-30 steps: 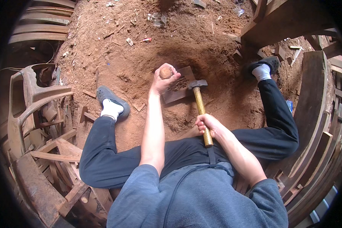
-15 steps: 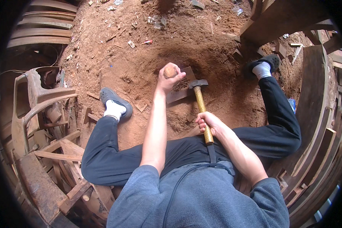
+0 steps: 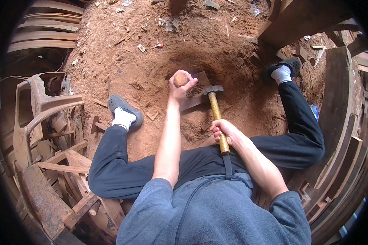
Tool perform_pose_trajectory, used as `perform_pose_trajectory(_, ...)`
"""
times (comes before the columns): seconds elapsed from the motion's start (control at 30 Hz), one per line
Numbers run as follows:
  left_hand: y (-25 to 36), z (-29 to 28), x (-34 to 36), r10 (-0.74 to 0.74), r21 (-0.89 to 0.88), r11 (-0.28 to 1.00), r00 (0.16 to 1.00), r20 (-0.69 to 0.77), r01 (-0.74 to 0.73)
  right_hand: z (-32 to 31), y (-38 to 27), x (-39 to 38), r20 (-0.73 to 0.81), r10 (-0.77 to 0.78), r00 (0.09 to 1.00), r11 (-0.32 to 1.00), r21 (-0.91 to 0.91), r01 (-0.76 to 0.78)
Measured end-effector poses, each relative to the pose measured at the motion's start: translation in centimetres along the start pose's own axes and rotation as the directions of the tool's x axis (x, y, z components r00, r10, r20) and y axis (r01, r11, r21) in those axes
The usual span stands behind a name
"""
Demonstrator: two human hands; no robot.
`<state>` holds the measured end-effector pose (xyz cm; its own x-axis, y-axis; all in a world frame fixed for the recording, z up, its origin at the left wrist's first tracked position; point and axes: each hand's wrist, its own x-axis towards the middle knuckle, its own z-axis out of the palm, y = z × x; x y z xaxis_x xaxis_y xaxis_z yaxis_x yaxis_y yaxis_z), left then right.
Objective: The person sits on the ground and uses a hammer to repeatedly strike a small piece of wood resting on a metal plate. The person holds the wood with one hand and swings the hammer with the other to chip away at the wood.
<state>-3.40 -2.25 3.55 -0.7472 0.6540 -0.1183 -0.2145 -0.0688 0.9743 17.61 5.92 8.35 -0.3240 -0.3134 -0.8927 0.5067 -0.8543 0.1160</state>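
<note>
While seated on red dirt, left hand (image 3: 180,86) closed around round brown nut (image 3: 180,79) — right hand (image 3: 225,131) fist-tight on hammer (image 3: 215,110) handle, head resting near flat block (image 3: 197,92).

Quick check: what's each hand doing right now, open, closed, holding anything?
Left hand: closed on a small round wooden piece.
Right hand: closed around the hammer handle, head resting near the board.
</note>
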Motion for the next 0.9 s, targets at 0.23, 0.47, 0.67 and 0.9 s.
perform_pose_trajectory(0.23, 0.0, -0.3, 0.5, -0.009, -0.017, 1.0, 1.0, 0.018, 0.009, 0.4, 0.0, -0.3, -0.019, -0.021, 1.0, 1.0, -0.005, 0.021)
perform_pose_trajectory(0.47, -0.5, -0.1, 0.0, -0.043, -0.033, 0.998, 0.999, 0.027, 0.044, 0.4, -0.1, -0.5, -0.029, -0.013, 1.0, 1.0, -0.004, 0.013)
perform_pose_trajectory(0.67, 0.1, -0.9, 0.4, 0.002, -0.01, 1.0, 1.0, -0.008, -0.002, 0.2, 0.0, -0.1, -0.023, 0.0, 1.0, 1.0, -0.003, -0.001)
perform_pose_trajectory(0.9, -0.1, -1.7, 0.1, -0.054, 0.032, 0.998, 0.999, -0.007, 0.054, 0.3, -0.1, -0.2, -0.004, -0.005, 1.0, 1.0, 0.001, 0.005)
